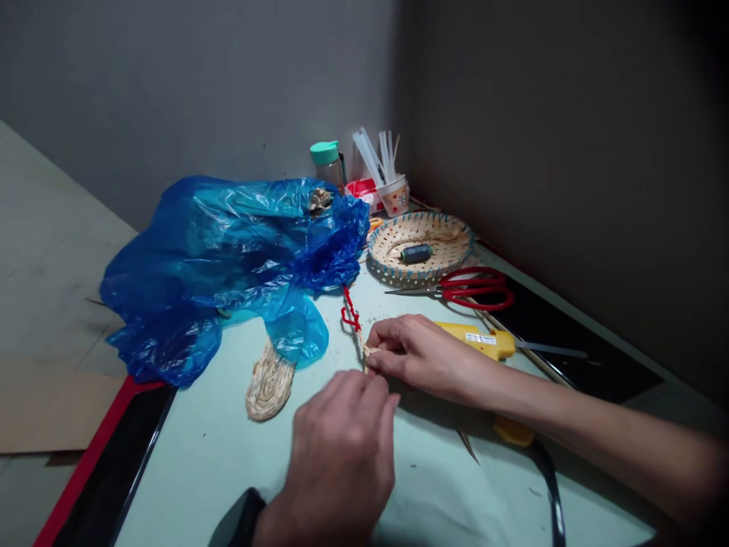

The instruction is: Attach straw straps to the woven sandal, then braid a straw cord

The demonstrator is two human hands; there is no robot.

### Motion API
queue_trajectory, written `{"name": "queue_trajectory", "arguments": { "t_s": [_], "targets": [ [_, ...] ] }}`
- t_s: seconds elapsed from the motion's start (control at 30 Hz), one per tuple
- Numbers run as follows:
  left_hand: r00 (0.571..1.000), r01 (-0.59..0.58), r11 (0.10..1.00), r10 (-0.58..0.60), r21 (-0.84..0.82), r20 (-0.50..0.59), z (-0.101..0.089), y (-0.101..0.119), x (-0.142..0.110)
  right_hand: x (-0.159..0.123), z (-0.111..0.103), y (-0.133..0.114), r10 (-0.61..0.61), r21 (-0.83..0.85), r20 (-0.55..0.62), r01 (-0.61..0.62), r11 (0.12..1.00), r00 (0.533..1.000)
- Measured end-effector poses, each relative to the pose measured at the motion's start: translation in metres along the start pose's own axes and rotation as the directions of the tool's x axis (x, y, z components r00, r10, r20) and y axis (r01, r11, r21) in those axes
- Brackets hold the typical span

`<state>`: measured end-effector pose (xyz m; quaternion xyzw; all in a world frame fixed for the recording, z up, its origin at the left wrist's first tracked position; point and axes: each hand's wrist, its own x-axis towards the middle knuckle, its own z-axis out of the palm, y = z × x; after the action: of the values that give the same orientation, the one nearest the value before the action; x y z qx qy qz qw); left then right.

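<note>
Red yarn [350, 310] sits at the far end of the thin straw braid [361, 342], which is in front of you near the middle of the pale table [187, 456]. Your right hand [418, 355] pinches the braid between finger and thumb. Your left hand [345, 444] is curled just below, but its fingertips are hidden, so I can't tell if it grips anything. A big, crumpled blue bag [228, 243] fills the far left, close to the yarn's tip, and covers one end of the straw coil [267, 387]. Your right arm crosses over the yellow glue gun [495, 343] and hides part of it. Past that lie red-handled scissors [478, 289], then a round basket [464, 254] with a dark spool [416, 253] inside. A cup of sticks [395, 196] stands behind the basket.
</note>
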<state>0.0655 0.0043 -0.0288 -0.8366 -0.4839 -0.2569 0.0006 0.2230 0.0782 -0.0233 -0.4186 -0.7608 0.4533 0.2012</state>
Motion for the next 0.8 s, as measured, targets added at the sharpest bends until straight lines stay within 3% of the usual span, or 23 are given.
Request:
{"name": "queue_trajectory", "arguments": {
  "t_s": [0.07,0.1,0.17,0.2,0.23,0.3,0.4,0.47,0.63,0.7,0.8],
  "targets": [
    [0.966,0.256,0.936,-0.256,-0.24,0.034,-0.012,-0.011,0.009,-0.001,-0.001,0.001,-0.002,0.054,0.012,0.001,0.999,1.0],
    [0.906,0.421,0.84,-0.41,-0.342,0.107,-0.015,-0.017,0.015,-0.001,-0.001,0.002,0.004,0.08,0.019,-0.006,0.997,1.0],
    [0.738,0.66,0.503,-0.575,-0.558,0.354,-0.016,-0.026,0.027,-0.002,0.0,0.004,0.024,0.105,0.021,-0.026,0.994,1.0],
    [0.671,0.715,0.307,-0.554,-0.628,0.493,-0.013,-0.029,0.032,-0.002,0.0,0.004,0.03,0.109,0.022,-0.032,0.994,0.999],
    [0.632,0.736,0.139,-0.491,-0.662,0.599,-0.008,-0.03,0.036,-0.002,0.0,0.003,0.028,0.112,0.028,-0.031,0.993,0.999],
    [0.617,0.734,-0.071,-0.344,-0.675,0.708,0.003,-0.031,0.04,-0.003,0.0,0.002,0.021,0.112,0.031,-0.025,0.993,0.999],
    [0.654,0.707,-0.125,-0.258,-0.696,0.711,0.015,-0.031,0.038,-0.005,0.0,-0.001,0.056,0.033,-0.026,-0.055,0.998,0.998],
    [0.645,0.711,-0.142,-0.26,-0.689,0.719,0.017,-0.033,0.035,-0.005,0.0,-0.002,0.086,-0.048,-0.055,-0.089,0.995,0.995],
    [0.464,0.798,-0.224,-0.364,-0.56,0.807,0.01,-0.036,0.038,-0.006,0.003,-0.002,0.123,-0.143,-0.042,-0.128,0.981,0.991],
    [0.428,0.797,-0.233,-0.433,-0.557,0.793,0.009,-0.034,0.04,-0.007,0.004,-0.001,0.13,-0.135,-0.055,-0.136,0.981,0.99],
    [0.405,0.779,-0.252,-0.495,-0.574,0.768,0.009,-0.029,0.043,-0.008,0.005,0.002,0.124,-0.12,-0.043,-0.128,0.985,0.991]
  ]
}}
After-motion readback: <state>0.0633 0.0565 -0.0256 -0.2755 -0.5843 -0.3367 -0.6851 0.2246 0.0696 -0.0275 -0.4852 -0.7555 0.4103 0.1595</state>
